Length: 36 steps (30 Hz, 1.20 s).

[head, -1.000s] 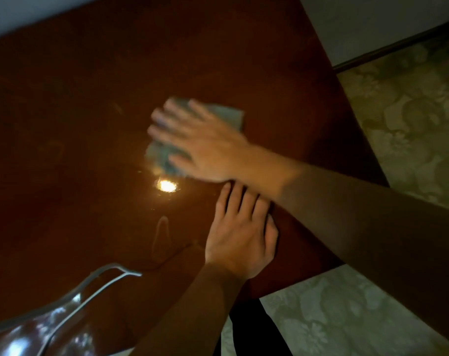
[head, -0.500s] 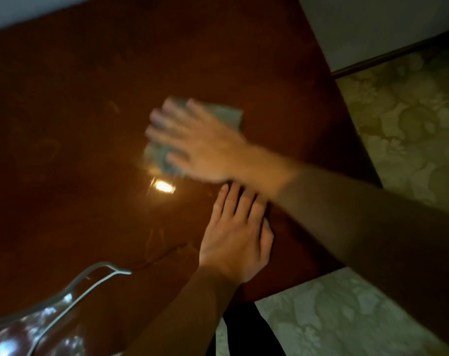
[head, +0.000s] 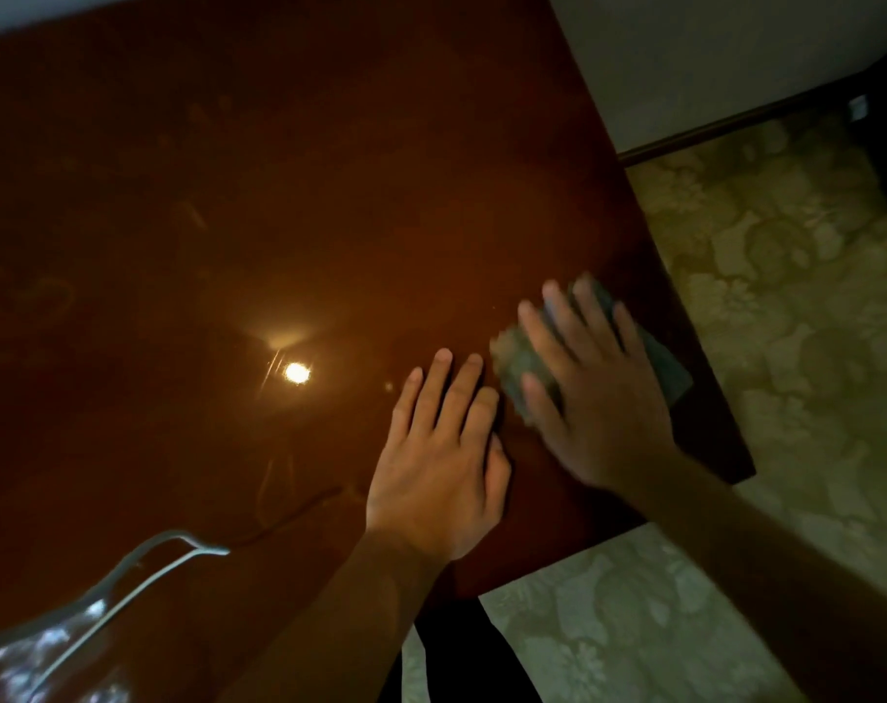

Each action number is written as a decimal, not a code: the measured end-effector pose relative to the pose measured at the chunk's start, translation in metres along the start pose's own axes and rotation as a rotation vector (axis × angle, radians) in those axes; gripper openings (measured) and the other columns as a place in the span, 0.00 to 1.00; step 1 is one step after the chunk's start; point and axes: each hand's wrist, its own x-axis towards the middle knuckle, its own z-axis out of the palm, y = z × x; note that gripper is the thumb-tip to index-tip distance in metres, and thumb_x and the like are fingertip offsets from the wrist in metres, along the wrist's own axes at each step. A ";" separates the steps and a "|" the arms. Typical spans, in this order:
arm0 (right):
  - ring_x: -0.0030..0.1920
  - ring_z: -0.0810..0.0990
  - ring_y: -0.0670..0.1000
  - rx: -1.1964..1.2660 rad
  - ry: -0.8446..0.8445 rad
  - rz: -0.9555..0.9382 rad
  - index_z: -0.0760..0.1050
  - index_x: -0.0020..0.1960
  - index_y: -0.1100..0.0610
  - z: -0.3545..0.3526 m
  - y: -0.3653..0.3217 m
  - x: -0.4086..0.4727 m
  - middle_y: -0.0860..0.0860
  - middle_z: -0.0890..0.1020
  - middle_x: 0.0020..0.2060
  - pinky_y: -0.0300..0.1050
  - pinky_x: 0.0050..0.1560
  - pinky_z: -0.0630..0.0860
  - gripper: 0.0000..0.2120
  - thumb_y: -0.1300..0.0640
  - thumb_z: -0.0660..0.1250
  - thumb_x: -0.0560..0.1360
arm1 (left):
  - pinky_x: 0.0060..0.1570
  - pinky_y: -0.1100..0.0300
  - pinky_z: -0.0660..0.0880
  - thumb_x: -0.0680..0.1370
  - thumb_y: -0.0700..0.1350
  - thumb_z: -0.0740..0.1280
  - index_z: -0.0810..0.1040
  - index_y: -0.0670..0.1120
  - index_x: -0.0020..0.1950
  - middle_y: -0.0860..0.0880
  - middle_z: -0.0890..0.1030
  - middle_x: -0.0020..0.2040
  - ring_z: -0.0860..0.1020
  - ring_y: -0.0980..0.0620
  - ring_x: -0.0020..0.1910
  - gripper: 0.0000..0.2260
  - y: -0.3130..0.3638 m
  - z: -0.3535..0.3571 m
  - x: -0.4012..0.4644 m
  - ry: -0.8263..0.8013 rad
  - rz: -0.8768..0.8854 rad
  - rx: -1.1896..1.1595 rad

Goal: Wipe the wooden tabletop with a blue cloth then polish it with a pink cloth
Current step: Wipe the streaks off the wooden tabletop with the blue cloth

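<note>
My right hand presses the cloth flat-fingered, lower right of the frame, beside the table edge. My left hand rests flat, fingers straight. I judge one more outward stroke could push the cloth off.

A pale wall meets a dark baseboard above floral-patterned flooring, all dimly lit.

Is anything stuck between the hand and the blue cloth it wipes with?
Nothing visible. The right hand presses flat, straight onto the crumpled blue cloth on the dark glossy wooden tabletop, near its right edge. The left hand lies flat beside it, not on the cloth.
</note>
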 end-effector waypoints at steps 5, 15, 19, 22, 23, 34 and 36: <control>0.82 0.52 0.59 -0.013 0.114 0.276 0.55 0.82 0.54 -0.017 0.045 0.077 0.57 0.58 0.81 0.62 0.79 0.53 0.30 0.44 0.46 0.84 | 0.78 0.45 0.52 0.81 0.50 0.57 0.72 0.42 0.69 0.42 0.69 0.75 0.59 0.41 0.79 0.20 0.000 0.001 -0.001 0.018 0.002 -0.001; 0.82 0.49 0.59 0.025 0.062 0.321 0.53 0.83 0.54 -0.002 0.025 -0.021 0.56 0.54 0.82 0.61 0.80 0.47 0.31 0.42 0.46 0.83 | 0.77 0.43 0.54 0.81 0.50 0.57 0.72 0.41 0.68 0.41 0.69 0.74 0.60 0.40 0.78 0.20 0.001 0.000 0.000 0.015 0.006 0.000; 0.82 0.52 0.61 0.092 0.114 0.366 0.53 0.83 0.57 -0.016 0.053 0.046 0.58 0.55 0.82 0.61 0.77 0.58 0.32 0.43 0.44 0.83 | 0.77 0.43 0.55 0.81 0.50 0.57 0.72 0.41 0.68 0.41 0.69 0.75 0.59 0.40 0.78 0.19 0.001 0.001 0.000 0.030 0.004 -0.005; 0.81 0.54 0.62 0.085 0.154 0.405 0.54 0.83 0.56 -0.005 0.046 0.013 0.58 0.57 0.82 0.61 0.78 0.59 0.31 0.43 0.45 0.84 | 0.77 0.43 0.53 0.81 0.50 0.56 0.71 0.42 0.68 0.41 0.68 0.75 0.58 0.41 0.78 0.19 0.001 0.001 0.000 0.035 0.006 -0.018; 0.81 0.53 0.61 0.085 0.156 0.432 0.53 0.83 0.55 0.000 0.042 -0.011 0.58 0.56 0.82 0.61 0.78 0.57 0.30 0.43 0.45 0.84 | 0.77 0.43 0.53 0.81 0.50 0.56 0.71 0.42 0.68 0.41 0.68 0.75 0.58 0.40 0.78 0.19 0.001 0.001 0.000 0.036 0.006 -0.017; 0.81 0.51 0.62 0.058 0.139 0.603 0.54 0.82 0.58 0.011 -0.003 -0.064 0.59 0.56 0.81 0.66 0.79 0.50 0.31 0.45 0.46 0.83 | 0.76 0.41 0.56 0.81 0.50 0.57 0.72 0.41 0.68 0.40 0.69 0.75 0.60 0.39 0.78 0.19 0.001 0.001 0.000 0.033 0.002 0.012; 0.81 0.51 0.61 0.031 0.104 0.463 0.56 0.81 0.57 0.015 -0.041 -0.058 0.59 0.57 0.81 0.65 0.79 0.49 0.30 0.45 0.48 0.83 | 0.76 0.41 0.56 0.81 0.50 0.57 0.72 0.41 0.68 0.40 0.69 0.75 0.60 0.39 0.78 0.20 0.001 0.001 0.000 0.026 0.002 0.014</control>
